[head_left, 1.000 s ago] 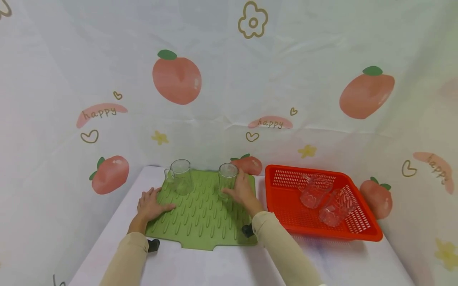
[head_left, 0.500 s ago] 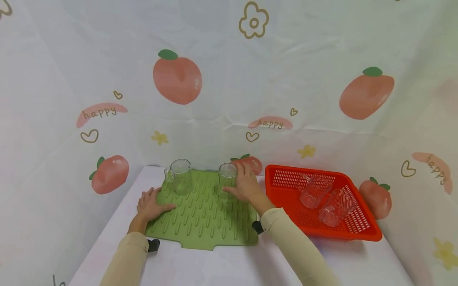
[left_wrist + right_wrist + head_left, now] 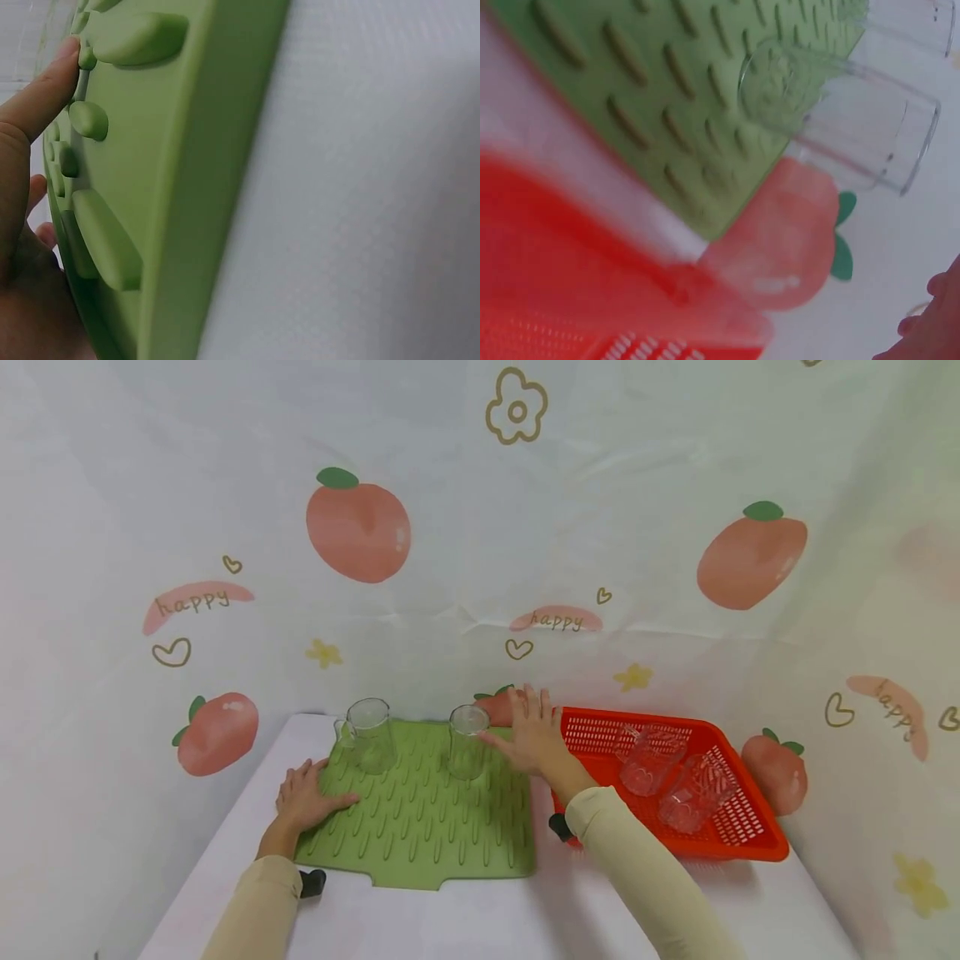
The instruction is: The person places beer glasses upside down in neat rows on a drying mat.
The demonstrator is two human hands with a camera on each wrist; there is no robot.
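Note:
A green ridged drying mat point(image 3: 420, 827) lies on the white table. My left hand point(image 3: 306, 800) rests at its left edge, thumb over the ridges and the other fingers at the side; the left wrist view shows the thumb point(image 3: 45, 94) against the mat. Two clear glass mugs stand upright on the mat: a left mug point(image 3: 372, 739) with its handle to the left, and a right mug point(image 3: 467, 745). Fingers spread, my right hand point(image 3: 534, 735) is raised just right of the right mug, holding nothing. In the right wrist view that mug point(image 3: 847, 112) is apart from the fingers.
To the right of the mat sits a red perforated basket point(image 3: 600, 722). Inside it lie two clear glass mugs, one further back point(image 3: 651, 760) and one nearer point(image 3: 697, 793). A white printed cloth point(image 3: 450, 527) hangs behind the table.
My right hand has let go of the right mug and moved right and up, its fingers spreading. The mug stays on the mat. My left hand remains at the mat's left edge; the head view shifts slightly.

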